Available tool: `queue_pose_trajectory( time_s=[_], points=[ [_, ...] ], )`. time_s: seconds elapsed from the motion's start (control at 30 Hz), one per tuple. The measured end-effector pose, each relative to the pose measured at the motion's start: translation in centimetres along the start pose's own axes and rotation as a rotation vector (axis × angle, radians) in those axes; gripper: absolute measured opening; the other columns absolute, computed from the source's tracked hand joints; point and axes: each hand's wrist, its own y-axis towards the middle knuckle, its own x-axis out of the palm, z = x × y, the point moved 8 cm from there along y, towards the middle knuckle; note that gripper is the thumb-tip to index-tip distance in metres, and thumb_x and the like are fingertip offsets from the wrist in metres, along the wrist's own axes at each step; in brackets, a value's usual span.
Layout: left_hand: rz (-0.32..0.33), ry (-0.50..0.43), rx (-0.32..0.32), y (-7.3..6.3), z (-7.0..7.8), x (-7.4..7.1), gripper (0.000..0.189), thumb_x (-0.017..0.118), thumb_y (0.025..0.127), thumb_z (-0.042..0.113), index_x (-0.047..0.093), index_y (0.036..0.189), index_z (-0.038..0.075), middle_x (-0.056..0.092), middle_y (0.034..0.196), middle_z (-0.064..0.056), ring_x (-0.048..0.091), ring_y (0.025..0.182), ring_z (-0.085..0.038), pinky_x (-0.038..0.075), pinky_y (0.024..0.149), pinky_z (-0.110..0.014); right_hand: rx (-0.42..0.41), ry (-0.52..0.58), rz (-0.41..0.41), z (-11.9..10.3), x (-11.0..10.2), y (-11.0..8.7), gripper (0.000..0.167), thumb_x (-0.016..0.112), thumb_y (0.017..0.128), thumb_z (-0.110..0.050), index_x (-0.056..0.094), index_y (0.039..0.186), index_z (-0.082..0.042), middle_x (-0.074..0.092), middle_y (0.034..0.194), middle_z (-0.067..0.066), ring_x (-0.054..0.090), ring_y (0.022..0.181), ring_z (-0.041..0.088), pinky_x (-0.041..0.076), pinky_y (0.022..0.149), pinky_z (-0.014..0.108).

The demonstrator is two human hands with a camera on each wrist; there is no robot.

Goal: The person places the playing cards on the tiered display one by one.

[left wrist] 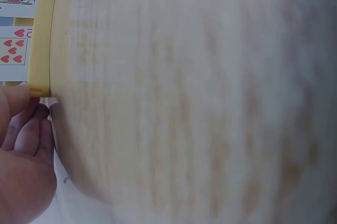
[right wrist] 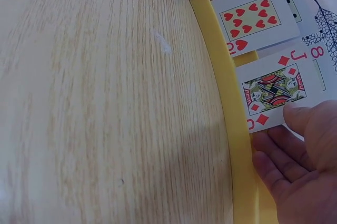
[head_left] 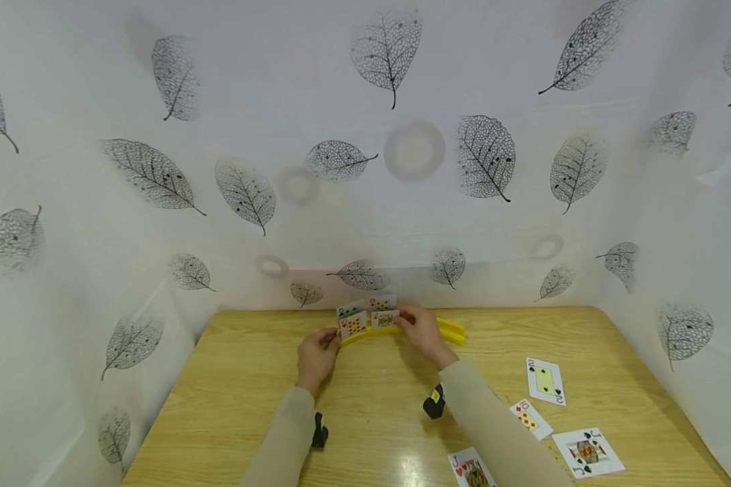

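Observation:
A curved yellow card holder (head_left: 452, 331) lies near the table's far edge with cards upright in it. My left hand (head_left: 318, 355) grips the holder's left end between thumb and fingers. With the right hand (head_left: 422, 331) I pinch the right side of a jack of diamonds (right wrist: 274, 89), thumb on its face, its lower edge at the holder's front slot. Left of it in the front row stands a ten of hearts (right wrist: 253, 18). Behind these two, partly hidden, are a black-suited five (right wrist: 290, 2) and a red eight (right wrist: 318, 66).
On the table's right side lie a two of spades (head_left: 546, 381), a ten of diamonds (head_left: 531, 419), a jack of spades (head_left: 588, 453) and a jack of hearts (head_left: 471, 468), face up. My right sleeve overlaps some of them. A leaf-printed white curtain (head_left: 365, 216) hangs behind the table.

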Motion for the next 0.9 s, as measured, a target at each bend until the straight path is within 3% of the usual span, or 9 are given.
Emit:
queue_pose_trajectory(
  time_s=[0.17,0.43,0.67,0.9],
  points=[
    [-0.020,-0.031,-0.036,-0.1,-0.2,0.1,0.020,0.072,0.097,0.003,0.077,0.116,-0.003,0.079,0.108,-0.019,0.077,0.104,-0.033,0.065,0.091,-0.042,0.014,-0.001,-0.009,0.1,0.1,-0.1,0.021,0.070,0.101,-0.009,0.075,0.118,0.002,0.078,0.107,0.017,0.073,0.097,0.030,0.064,0.085,0.043],
    [-0.022,-0.029,-0.042,0.0,-0.2,0.2,0.021,0.072,0.098,0.004,0.076,0.117,-0.003,0.078,0.111,-0.020,0.076,0.106,-0.033,0.064,0.093,-0.043,0.071,0.037,-0.015,0.5,-0.1,-0.2,0.034,0.071,0.101,-0.013,0.070,0.131,0.002,0.077,0.111,0.016,0.073,0.100,0.030,0.064,0.086,0.042],
    [-0.029,-0.027,-0.039,-0.1,0.0,0.1,0.021,0.072,0.098,0.003,0.076,0.117,-0.003,0.078,0.111,-0.020,0.076,0.105,-0.034,0.065,0.092,-0.043,0.106,0.052,-0.013,0.9,-0.8,-0.6,0.030,0.070,0.102,-0.013,0.071,0.130,-0.003,0.076,0.109,0.013,0.072,0.098,0.026,0.063,0.083,0.037],
    [-0.033,-0.021,-0.045,-0.1,-0.1,0.0,0.021,0.071,0.099,0.004,0.076,0.118,-0.002,0.078,0.112,-0.020,0.076,0.106,-0.034,0.065,0.092,-0.044,0.090,0.030,0.011,1.1,-2.1,-1.2,0.028,0.071,0.101,-0.014,0.073,0.127,-0.003,0.077,0.111,0.014,0.073,0.102,0.029,0.063,0.090,0.041]
  ],
)
